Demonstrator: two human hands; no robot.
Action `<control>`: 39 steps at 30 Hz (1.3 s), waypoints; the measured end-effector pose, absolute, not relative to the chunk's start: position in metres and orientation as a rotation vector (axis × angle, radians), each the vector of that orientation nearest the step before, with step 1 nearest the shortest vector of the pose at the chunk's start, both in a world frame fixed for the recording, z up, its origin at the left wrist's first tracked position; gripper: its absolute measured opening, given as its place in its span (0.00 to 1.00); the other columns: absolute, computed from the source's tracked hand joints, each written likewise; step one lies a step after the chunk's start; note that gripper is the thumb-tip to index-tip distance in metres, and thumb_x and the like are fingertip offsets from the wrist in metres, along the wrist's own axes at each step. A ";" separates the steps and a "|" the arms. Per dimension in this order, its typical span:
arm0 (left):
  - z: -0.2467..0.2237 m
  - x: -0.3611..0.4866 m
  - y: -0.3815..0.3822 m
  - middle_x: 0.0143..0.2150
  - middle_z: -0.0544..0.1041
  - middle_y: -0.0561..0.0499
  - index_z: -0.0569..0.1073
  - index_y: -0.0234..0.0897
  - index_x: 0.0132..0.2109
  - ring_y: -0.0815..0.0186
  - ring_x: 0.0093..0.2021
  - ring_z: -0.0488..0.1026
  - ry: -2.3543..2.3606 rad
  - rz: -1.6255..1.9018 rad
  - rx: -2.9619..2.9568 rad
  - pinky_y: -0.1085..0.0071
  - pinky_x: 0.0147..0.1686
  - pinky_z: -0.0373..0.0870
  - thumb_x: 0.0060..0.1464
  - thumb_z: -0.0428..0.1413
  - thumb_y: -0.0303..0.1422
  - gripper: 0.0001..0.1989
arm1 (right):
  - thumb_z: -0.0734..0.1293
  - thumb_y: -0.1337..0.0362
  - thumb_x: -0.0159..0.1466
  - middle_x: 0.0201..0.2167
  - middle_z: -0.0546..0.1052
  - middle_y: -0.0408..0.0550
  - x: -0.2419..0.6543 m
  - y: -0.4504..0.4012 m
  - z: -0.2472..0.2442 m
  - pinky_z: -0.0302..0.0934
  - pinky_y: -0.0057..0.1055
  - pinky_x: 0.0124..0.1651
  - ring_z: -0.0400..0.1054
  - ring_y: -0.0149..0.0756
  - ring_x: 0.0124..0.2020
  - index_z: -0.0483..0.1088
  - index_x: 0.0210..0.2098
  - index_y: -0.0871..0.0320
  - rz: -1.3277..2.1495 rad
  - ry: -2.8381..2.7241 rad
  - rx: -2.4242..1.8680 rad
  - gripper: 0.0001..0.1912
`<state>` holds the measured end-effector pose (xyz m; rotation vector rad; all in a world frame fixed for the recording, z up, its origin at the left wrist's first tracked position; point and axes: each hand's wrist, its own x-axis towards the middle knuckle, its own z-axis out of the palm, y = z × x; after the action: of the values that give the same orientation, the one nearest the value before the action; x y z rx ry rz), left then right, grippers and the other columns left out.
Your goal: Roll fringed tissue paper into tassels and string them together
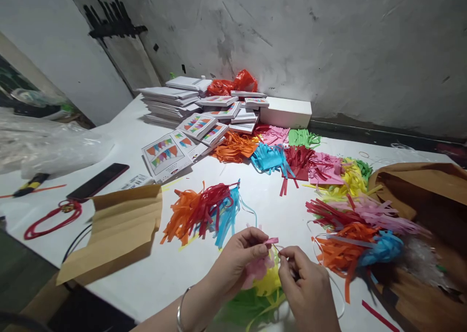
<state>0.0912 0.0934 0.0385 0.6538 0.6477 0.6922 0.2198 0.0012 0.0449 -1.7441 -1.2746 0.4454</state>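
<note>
My left hand [242,254], with a silver bangle on the wrist, pinches the top of a pink tissue-paper tassel [258,268]. Close beside it, my right hand [304,278] grips a thin needle-like piece [277,249], whose tip meets the pink paper. Whether it is a needle or a stiff thread, I cannot tell. Under both hands hang a yellow tassel [268,282] and a green tassel [248,306], partly hidden by my fingers. Just beyond lie orange, dark red and blue tassels [204,210], with a string running from the blue one.
Coloured tassels [270,156] lie in a row at the back, and more tassels [346,244] lie at the right beside a brown paper bag [412,181]. Printed cards [164,152], white stacks [170,101], a phone [98,181], red cord [54,220] and brown paper [124,230] occupy the left.
</note>
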 end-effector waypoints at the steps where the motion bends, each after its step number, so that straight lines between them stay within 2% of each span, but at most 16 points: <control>1: 0.038 0.093 0.093 0.29 0.78 0.51 0.78 0.34 0.35 0.71 0.28 0.73 0.646 0.680 0.599 0.75 0.32 0.68 0.40 0.75 0.34 0.17 | 0.59 0.57 0.68 0.17 0.55 0.34 0.219 0.001 0.046 0.43 0.27 0.22 0.50 0.27 0.17 0.71 0.32 0.56 0.447 -1.264 -1.733 0.14; 7: 0.040 0.097 0.088 0.28 0.78 0.52 0.76 0.34 0.35 0.71 0.28 0.73 0.670 0.684 0.534 0.75 0.31 0.68 0.38 0.75 0.32 0.19 | 0.60 0.58 0.68 0.16 0.54 0.33 0.221 0.002 0.049 0.41 0.27 0.20 0.47 0.26 0.16 0.72 0.32 0.57 0.349 -1.256 -1.702 0.13; 12: 0.035 0.098 0.085 0.31 0.76 0.53 0.77 0.34 0.34 0.70 0.31 0.71 0.727 0.767 0.711 0.76 0.33 0.67 0.39 0.75 0.32 0.17 | 0.60 0.60 0.68 0.15 0.60 0.34 0.223 0.002 0.044 0.46 0.25 0.19 0.53 0.26 0.14 0.72 0.32 0.56 0.210 -1.340 -1.717 0.13; 18: 0.035 0.097 0.087 0.32 0.76 0.52 0.78 0.36 0.32 0.66 0.36 0.72 0.726 0.891 0.935 0.72 0.39 0.70 0.40 0.74 0.34 0.15 | 0.58 0.64 0.70 0.16 0.66 0.35 0.226 0.001 0.044 0.47 0.25 0.20 0.57 0.26 0.14 0.71 0.35 0.56 0.162 -1.512 -1.625 0.12; 25: 0.044 0.089 0.087 0.35 0.78 0.50 0.77 0.37 0.37 0.64 0.38 0.74 0.733 0.845 1.109 0.70 0.41 0.71 0.49 0.69 0.38 0.13 | 0.58 0.66 0.70 0.18 0.70 0.37 0.227 0.002 0.040 0.54 0.25 0.24 0.65 0.29 0.17 0.71 0.39 0.57 0.033 -1.617 -1.577 0.10; 29: 0.043 0.084 0.088 0.35 0.78 0.48 0.76 0.37 0.36 0.62 0.38 0.74 0.793 0.892 1.422 0.68 0.42 0.70 0.56 0.63 0.37 0.09 | 0.58 0.66 0.72 0.19 0.72 0.39 0.222 0.004 0.035 0.55 0.27 0.25 0.67 0.31 0.18 0.71 0.39 0.58 -0.146 -1.638 -1.528 0.11; 33: 0.045 0.083 0.088 0.34 0.78 0.49 0.75 0.38 0.35 0.63 0.37 0.74 0.852 0.951 1.635 0.69 0.40 0.70 0.59 0.58 0.34 0.05 | 0.56 0.65 0.74 0.18 0.70 0.40 0.220 0.006 0.033 0.53 0.29 0.25 0.65 0.32 0.18 0.70 0.41 0.60 -0.297 -1.652 -1.464 0.12; 39: 0.048 0.086 0.088 0.30 0.78 0.50 0.74 0.38 0.32 0.63 0.32 0.75 0.916 0.997 1.728 0.70 0.35 0.71 0.55 0.58 0.31 0.04 | 0.57 0.69 0.73 0.18 0.70 0.40 0.218 0.009 0.045 0.52 0.32 0.24 0.64 0.32 0.18 0.70 0.42 0.63 -0.497 -1.765 -1.428 0.11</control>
<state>0.0857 0.0882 0.0484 1.7282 0.9164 0.9969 0.2183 0.0091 0.0452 -1.4282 -1.7651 -0.4968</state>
